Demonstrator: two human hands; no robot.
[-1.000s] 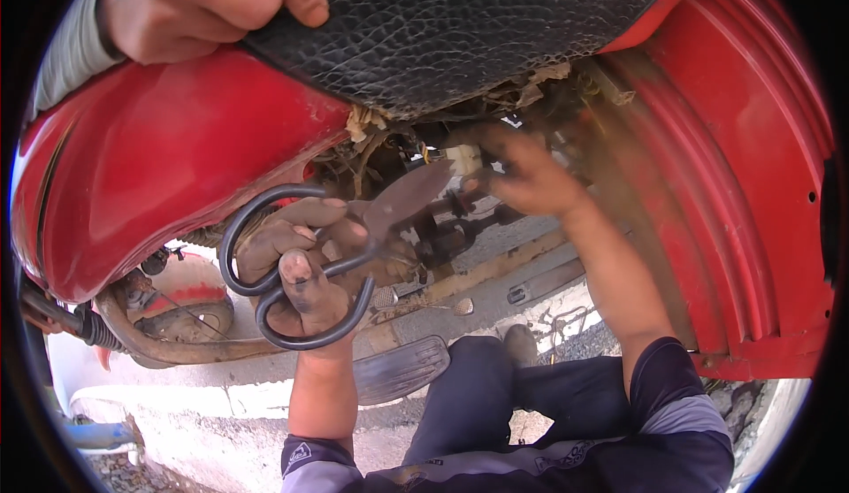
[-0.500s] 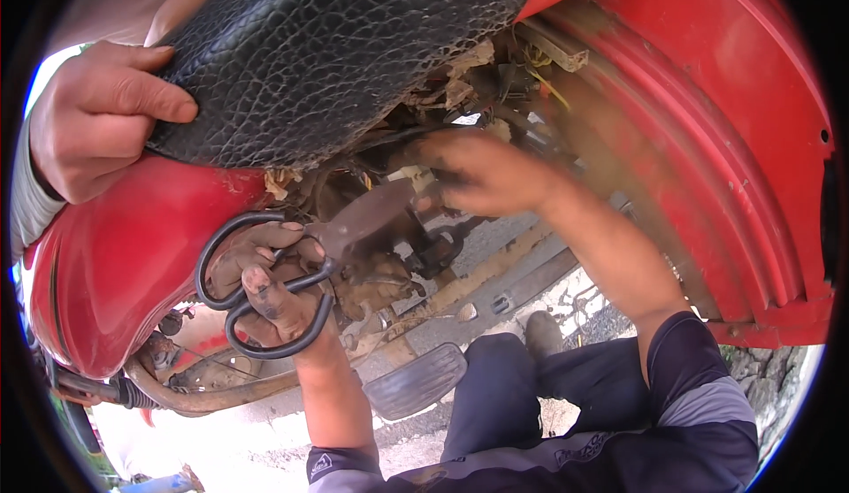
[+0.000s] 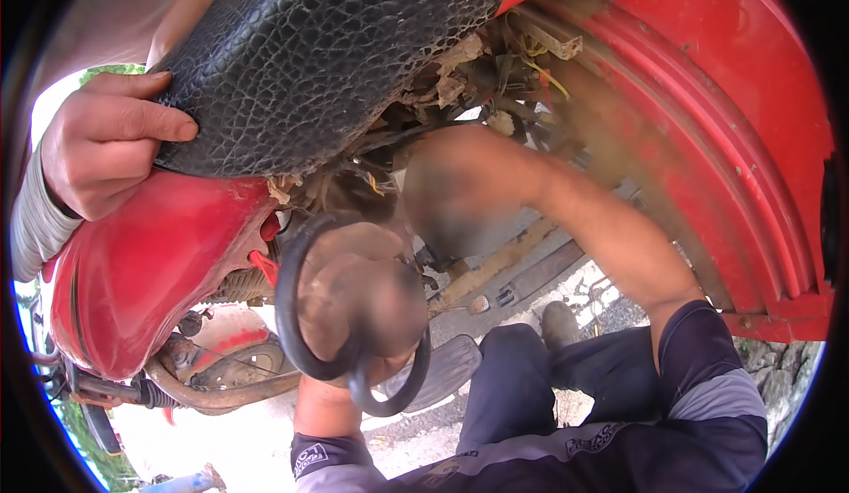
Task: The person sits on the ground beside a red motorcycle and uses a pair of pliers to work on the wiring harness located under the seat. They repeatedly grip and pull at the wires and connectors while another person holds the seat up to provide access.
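Scissors (image 3: 289, 303) loop around your curled left hand (image 3: 367, 303); steer them clear of your right hand (image 3: 455, 192), too blurred to tell its grip

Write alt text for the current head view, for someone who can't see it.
A person's left hand grips scissors by the black loop handles, while the blurred right hand is below a black textured cover, among wires and red bodywork. At upper left, another person's hand holds the cover's edge.
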